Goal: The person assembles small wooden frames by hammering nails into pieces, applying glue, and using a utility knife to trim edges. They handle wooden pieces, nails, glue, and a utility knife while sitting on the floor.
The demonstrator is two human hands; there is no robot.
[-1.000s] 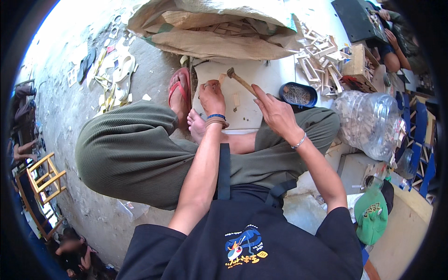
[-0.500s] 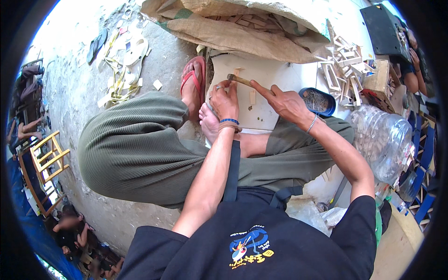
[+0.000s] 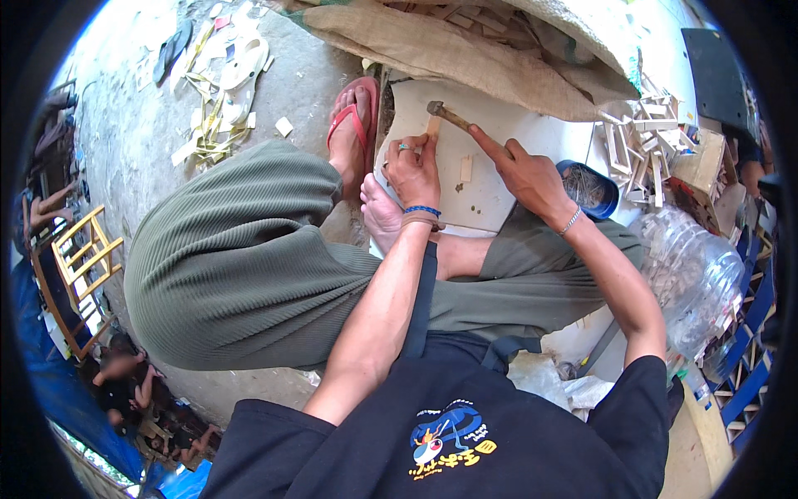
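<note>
My right hand grips a hammer by its wooden handle, with the index finger stretched along it. The hammer's metal head is just above a small flat wooden strip; whether they touch I cannot tell. My left hand pinches that strip between thumb and fingers over a white board. If a nail is held there, the fingers hide it. Another small wooden piece lies on the board between my hands. A blue tray holding many thin nails sits right of my right hand.
Beyond the board lies a large woven sack with wood pieces inside. Small wooden frames are heaped at the right, near a clear plastic container. My bare foot rests beside the board. Scraps and a yellow wooden frame are at left.
The hammer head has come away from my left fingers, up and to the right. More of the wooden strip now shows in my left hand. The whole view has shifted slightly.
</note>
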